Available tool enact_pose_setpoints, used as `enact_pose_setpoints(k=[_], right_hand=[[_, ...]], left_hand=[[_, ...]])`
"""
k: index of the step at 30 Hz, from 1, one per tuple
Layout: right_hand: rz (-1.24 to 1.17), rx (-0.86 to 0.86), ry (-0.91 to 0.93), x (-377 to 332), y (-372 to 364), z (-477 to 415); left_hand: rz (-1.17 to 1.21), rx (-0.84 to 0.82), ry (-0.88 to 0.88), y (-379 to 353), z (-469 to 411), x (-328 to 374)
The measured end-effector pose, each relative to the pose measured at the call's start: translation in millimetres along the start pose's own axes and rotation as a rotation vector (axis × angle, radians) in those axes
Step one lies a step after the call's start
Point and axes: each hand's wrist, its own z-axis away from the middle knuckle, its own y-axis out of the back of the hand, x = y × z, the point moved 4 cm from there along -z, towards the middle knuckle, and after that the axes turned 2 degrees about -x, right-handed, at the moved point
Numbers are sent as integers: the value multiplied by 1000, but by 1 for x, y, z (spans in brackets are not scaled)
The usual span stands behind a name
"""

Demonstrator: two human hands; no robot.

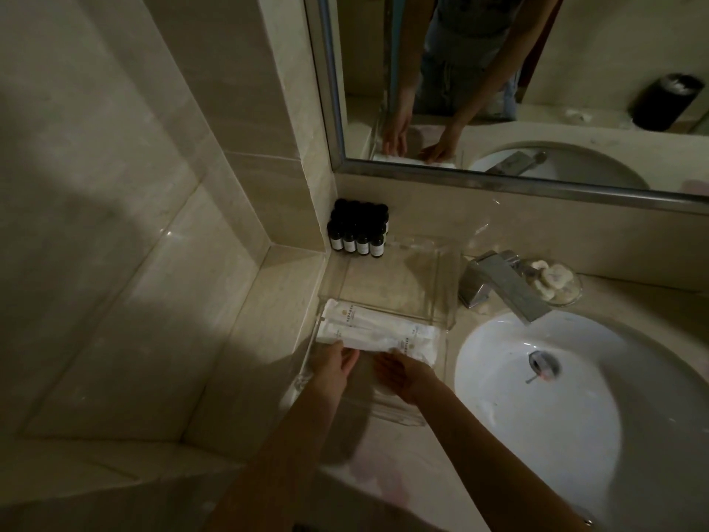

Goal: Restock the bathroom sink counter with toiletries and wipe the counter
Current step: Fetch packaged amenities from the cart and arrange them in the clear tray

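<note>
Toiletry packets (pixel 378 329), white and flat, lie side by side across a clear tray (pixel 449 301) that sits on the counter (pixel 387 470), just left of the sink (pixel 575 397). From the head camera we see both arms reach into the tray from its near side. Our left hand (pixel 334 364) lies with fairly straight fingers against the near edge of the packets, and our right hand (pixel 403 372) rests likewise, palm turned inward, its fingertips touching the packet nearest the sink. Neither hand curls round anything that we can make out. Behind the tray, in the corner of the wall, stands a tight cluster of small dark bottles (pixel 358 232). A chrome faucet (pixel 502 288) hangs over the basin, and just beyond it a soap dish (pixel 568 297) holds pale pieces. In the mirror (pixel 556 51) above, we see the same two hands laid on the packets.
</note>
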Motion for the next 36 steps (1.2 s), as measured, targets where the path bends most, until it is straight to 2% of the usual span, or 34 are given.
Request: enact_pose_setpoints(k=[9,13,24,30,36], right_hand=[[45,0,22,1,13,13],[21,-20,41,-1,17,22],[236,-145,343,-16,29,76],[379,-232,350,-3,25,95],[552,-357,285,39,6,119]], left_hand=[[-91,-71,33,9,15,-7],[-133,-87,-9,15,22,-10],[-342,-112,-364,43,72,0],[-368,24,-443,84,91,-24],[-222,161,-463,126,141,-59]])
